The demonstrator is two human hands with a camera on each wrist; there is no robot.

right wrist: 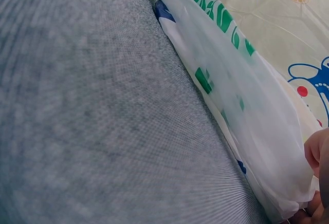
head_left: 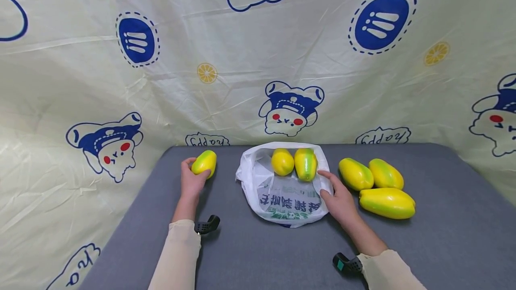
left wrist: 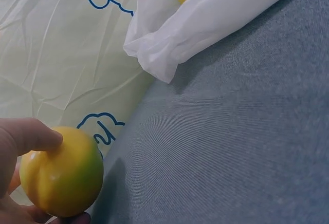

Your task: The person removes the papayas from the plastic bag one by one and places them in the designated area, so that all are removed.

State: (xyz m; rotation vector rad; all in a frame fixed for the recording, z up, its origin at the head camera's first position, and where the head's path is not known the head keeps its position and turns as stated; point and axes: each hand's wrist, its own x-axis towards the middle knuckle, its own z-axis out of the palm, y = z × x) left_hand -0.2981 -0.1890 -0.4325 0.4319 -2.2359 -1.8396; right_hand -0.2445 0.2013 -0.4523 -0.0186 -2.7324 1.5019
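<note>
In the head view my left hand [head_left: 192,180] grips a yellow-green papaya [head_left: 205,164] at the table's far left. Seen from the left wrist, the thumb presses one side of that papaya [left wrist: 67,172] and the fingertips show beneath it. A white plastic bag [head_left: 251,191] lies open in the middle, holding two papayas, a rounder-looking one [head_left: 282,162] and one with a green stripe [head_left: 306,164]. My right hand [head_left: 340,198] holds the bag's right rim between thumb and fingers. From the right wrist, the bag's side [right wrist: 241,95] shows, with fingers at the lower right edge.
Three more papayas lie right of the bag: one at the left [head_left: 356,174], one behind [head_left: 385,174] and one in front [head_left: 387,203]. They rest on a grey cloth-covered table [head_left: 258,258]. A printed pale curtain [head_left: 242,102] hangs directly behind the table.
</note>
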